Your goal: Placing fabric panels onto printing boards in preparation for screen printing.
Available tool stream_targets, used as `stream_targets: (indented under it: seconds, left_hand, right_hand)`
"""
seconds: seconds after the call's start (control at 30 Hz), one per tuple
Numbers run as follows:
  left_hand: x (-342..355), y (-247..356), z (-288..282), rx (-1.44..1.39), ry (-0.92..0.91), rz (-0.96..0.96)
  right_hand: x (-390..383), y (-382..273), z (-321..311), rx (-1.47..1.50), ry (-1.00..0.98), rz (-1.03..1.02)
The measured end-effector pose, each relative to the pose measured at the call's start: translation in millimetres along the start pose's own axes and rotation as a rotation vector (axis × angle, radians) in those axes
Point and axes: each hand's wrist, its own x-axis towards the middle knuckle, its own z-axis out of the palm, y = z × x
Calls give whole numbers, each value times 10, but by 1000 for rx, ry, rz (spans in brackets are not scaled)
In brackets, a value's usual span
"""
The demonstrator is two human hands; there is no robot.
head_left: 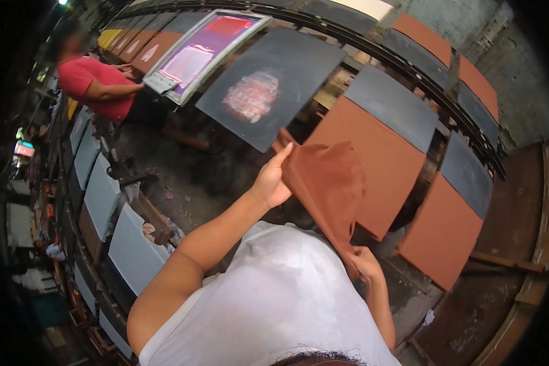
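Note:
A rust-brown piece of cloth (326, 174) is stretched between my two hands, its folds hanging in front of my body. My left hand (274, 180) pinches its upper left corner, thumb pointing up. Lower and to the right, my right hand (367, 263) grips the other end, its fingertips partly hidden. Just beyond the held cloth lies a slanted board with a flat rust-brown cloth (381, 165) over its near part. Ahead of my left hand is a bare dark board (305, 58) bearing a pinkish-white smeared patch (252, 96).
A co-worker in a red shirt (100, 85) stands at the left beside a screen-printing frame (207, 55). Another cloth-covered board (442, 229) is at my right. Boards with pale blue cloth (137, 250) line the left. A dark rail (409, 64) runs behind the boards.

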Motion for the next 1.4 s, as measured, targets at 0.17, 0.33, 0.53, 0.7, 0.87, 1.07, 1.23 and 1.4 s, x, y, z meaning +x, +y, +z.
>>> stream_targets:
  seconds: [0.17,0.33,0.53,0.7,0.87,1.07,1.23,1.4]
  left_hand:
    - [-47,586,228,206,-155,265]
    - [-13,1590,250,231,-214,346]
    - [126,2709,-140,254,-246,357]
    - [250,3407,-556,177,-295,201]
    - [532,3893,-649,131,-276,279]
    - [1891,4207,-404,150,-263,212]
    - [3196,4332,-145,123,-305,171]
    - [3456,4660,623,136,-317,432]
  right_hand:
    - [42,-167,-181,-273,-63,-49]
    - [34,-986,206,348,169,-615]
    - [445,-1928,1393,1106,188,-606]
    - [661,-1841,2312,915,339,-181]
    - [622,-2176,2361,851,48,-721]
    - [1372,-2944,1821,996,251,-669]
    - [1968,-3879,1083,1084,36,-800]
    - [1898,-4750,755,875,116,-1113]
